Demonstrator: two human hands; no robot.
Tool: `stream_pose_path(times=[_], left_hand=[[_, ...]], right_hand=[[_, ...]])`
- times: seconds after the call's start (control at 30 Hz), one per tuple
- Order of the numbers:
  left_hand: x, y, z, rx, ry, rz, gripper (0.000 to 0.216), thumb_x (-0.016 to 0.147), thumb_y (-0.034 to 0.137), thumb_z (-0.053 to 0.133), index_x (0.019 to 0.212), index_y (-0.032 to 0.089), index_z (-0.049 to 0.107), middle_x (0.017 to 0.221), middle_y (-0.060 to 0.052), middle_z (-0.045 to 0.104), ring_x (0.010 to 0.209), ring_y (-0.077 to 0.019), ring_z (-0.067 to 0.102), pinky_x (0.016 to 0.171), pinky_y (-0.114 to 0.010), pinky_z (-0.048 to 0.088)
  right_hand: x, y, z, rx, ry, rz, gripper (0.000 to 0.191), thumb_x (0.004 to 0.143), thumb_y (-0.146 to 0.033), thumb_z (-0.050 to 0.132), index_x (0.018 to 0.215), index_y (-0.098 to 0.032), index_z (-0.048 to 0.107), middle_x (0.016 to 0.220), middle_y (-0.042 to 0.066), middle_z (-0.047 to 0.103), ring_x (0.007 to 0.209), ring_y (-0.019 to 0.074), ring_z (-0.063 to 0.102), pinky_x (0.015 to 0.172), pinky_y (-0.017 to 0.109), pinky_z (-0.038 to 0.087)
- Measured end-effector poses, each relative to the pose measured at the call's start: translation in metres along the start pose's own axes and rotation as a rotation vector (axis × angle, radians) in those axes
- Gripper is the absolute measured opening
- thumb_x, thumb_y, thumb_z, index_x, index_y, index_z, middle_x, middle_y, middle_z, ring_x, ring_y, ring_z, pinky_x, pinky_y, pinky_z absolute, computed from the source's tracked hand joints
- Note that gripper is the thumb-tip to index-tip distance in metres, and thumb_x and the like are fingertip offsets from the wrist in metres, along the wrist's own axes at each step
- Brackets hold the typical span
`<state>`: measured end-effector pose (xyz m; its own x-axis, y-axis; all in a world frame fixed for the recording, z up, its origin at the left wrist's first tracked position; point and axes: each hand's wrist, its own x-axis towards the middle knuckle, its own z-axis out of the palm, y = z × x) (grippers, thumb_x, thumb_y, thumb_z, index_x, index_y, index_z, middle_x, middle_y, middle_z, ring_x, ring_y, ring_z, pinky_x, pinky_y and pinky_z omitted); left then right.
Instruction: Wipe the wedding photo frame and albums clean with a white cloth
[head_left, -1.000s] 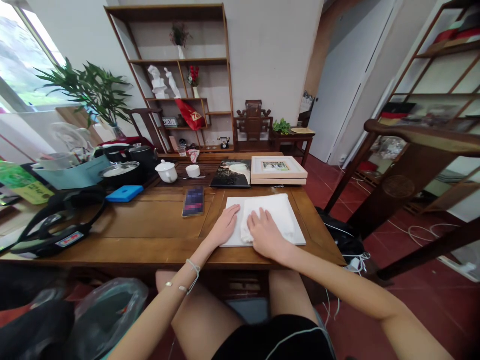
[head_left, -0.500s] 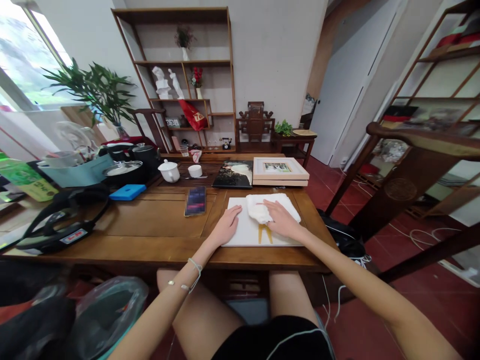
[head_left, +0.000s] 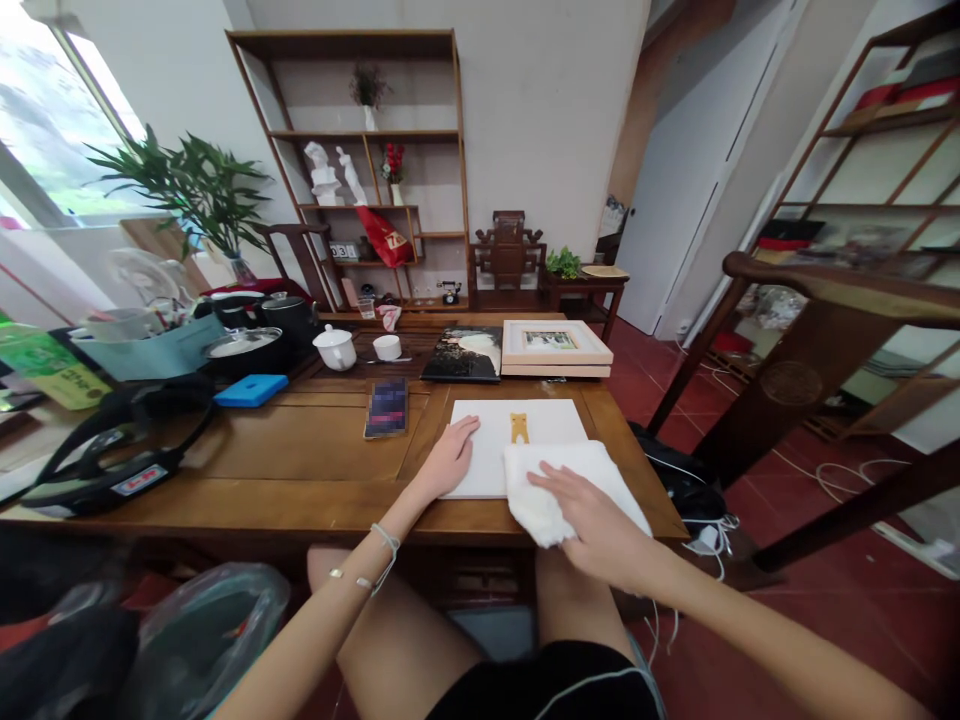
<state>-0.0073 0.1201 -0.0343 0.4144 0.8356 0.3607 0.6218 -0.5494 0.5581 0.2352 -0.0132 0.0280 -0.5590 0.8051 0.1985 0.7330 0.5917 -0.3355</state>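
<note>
My left hand (head_left: 449,458) lies flat on the left part of a white board (head_left: 486,425), fingers stretched out. My right hand (head_left: 600,520) has hold of a folded white cloth (head_left: 541,490), its fingers laid over the top and its thumb out of sight. The cloth covers the board's near right part and reaches past the table's front edge. Just beyond the cloth, a yellow animal-like figure (head_left: 519,428) shows on the board; its lower part ends near the cloth.
Behind the board lie a dark picture panel (head_left: 461,355) and stacked pale frames (head_left: 556,362). A phone (head_left: 386,408) lies to the left, with a white teapot (head_left: 335,349) and cup (head_left: 387,348) beyond. A wooden chair (head_left: 795,380) stands at the right.
My right hand has drawn the cloth toward me, from the board's far side to its near edge. The figure's upper part has come into view. My left hand stays on the board.
</note>
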Motion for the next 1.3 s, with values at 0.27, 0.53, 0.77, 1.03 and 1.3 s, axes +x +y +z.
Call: stream_pose_path(times=[0.27, 0.53, 0.77, 1.03, 1.3], left_hand=[[0.001, -0.006, 0.002, -0.019, -0.002, -0.003, 0.042, 0.088, 0.019, 0.036, 0.127, 0.015, 0.052, 0.14, -0.012, 0.049, 0.134, -0.023, 0.039, 0.116, -0.049, 0.021], [0.004, -0.005, 0.0, -0.053, 0.036, -0.007, 0.041, 0.087, 0.016, 0.036, 0.123, 0.015, 0.055, 0.135, -0.014, 0.052, 0.13, -0.0234, 0.044, 0.113, -0.05, 0.026], [0.002, -0.006, -0.001, -0.117, 0.073, 0.019, 0.04, 0.087, 0.017, 0.039, 0.123, 0.015, 0.056, 0.134, -0.013, 0.054, 0.128, -0.0228, 0.047, 0.111, -0.044, 0.033], [0.002, -0.009, 0.005, -0.049, 0.044, -0.005, 0.041, 0.09, 0.016, 0.032, 0.124, 0.012, 0.054, 0.137, -0.014, 0.051, 0.132, -0.0215, 0.043, 0.114, -0.045, 0.027], [0.002, -0.008, 0.004, -0.056, 0.041, -0.015, 0.042, 0.09, 0.016, 0.032, 0.125, 0.014, 0.054, 0.138, -0.013, 0.051, 0.133, -0.0222, 0.041, 0.115, -0.049, 0.023]], right_hand=[[0.099, 0.044, -0.016, -0.163, 0.035, 0.287, 0.049, 0.073, -0.007, 0.042, 0.119, -0.01, 0.058, 0.129, 0.016, 0.056, 0.131, 0.0299, 0.038, 0.108, 0.05, 0.024], [0.134, 0.006, 0.004, -0.226, -0.014, 0.185, 0.044, 0.074, -0.011, 0.051, 0.117, -0.012, 0.059, 0.128, 0.018, 0.055, 0.129, 0.0346, 0.036, 0.106, 0.057, 0.018], [0.059, -0.033, 0.04, -0.273, -0.043, -0.111, 0.059, 0.068, -0.018, 0.056, 0.127, -0.008, 0.051, 0.134, 0.022, 0.048, 0.132, 0.0379, 0.03, 0.108, 0.057, 0.016], [0.045, 0.042, 0.0, -0.004, -0.028, -0.06, 0.057, 0.068, -0.012, 0.047, 0.124, -0.017, 0.057, 0.133, 0.011, 0.054, 0.128, 0.0258, 0.042, 0.109, 0.043, 0.026], [0.087, 0.065, -0.027, -0.127, 0.017, 0.284, 0.04, 0.075, -0.015, 0.046, 0.112, -0.018, 0.063, 0.121, 0.011, 0.063, 0.118, 0.0314, 0.05, 0.101, 0.046, 0.033]])
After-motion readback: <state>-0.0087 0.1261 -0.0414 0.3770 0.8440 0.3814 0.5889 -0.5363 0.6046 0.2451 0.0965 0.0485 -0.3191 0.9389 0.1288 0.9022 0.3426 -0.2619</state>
